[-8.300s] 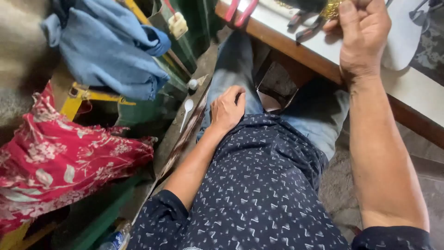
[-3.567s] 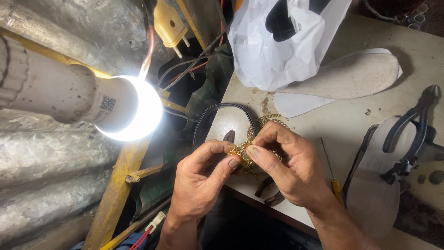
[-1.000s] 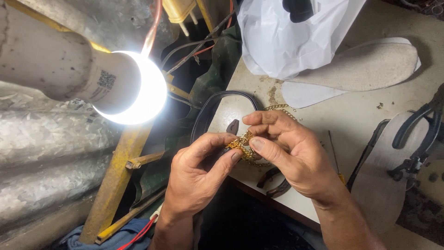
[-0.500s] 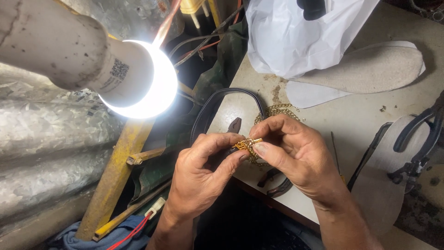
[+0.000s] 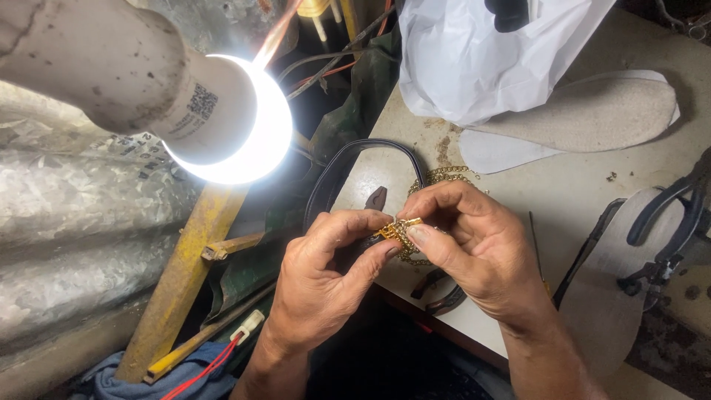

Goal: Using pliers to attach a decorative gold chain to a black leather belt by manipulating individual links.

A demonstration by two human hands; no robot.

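Together, the left hand point(image 5: 322, 285) and right hand point(image 5: 474, 248) pinch a small gold chain piece point(image 5: 398, 230) between thumbs and forefingers, just above the workbench point(image 5: 570, 192) edge, beside a glowing bulb point(image 5: 237, 122) and dark strap loop point(image 5: 348, 159).

1. We've got a glowing lamp point(image 5: 229, 122) hanging at ten o'clock of our hands, blocking that side.
2. At twelve o'clock, the white plastic bag point(image 5: 474, 67) walls things off.
3. At two o'clock, bare tabletop point(image 5: 570, 196) below the grey insole point(image 5: 592, 111) is passable.
4. At three o'clock, a strapped sandal point(image 5: 637, 274) crowds us.
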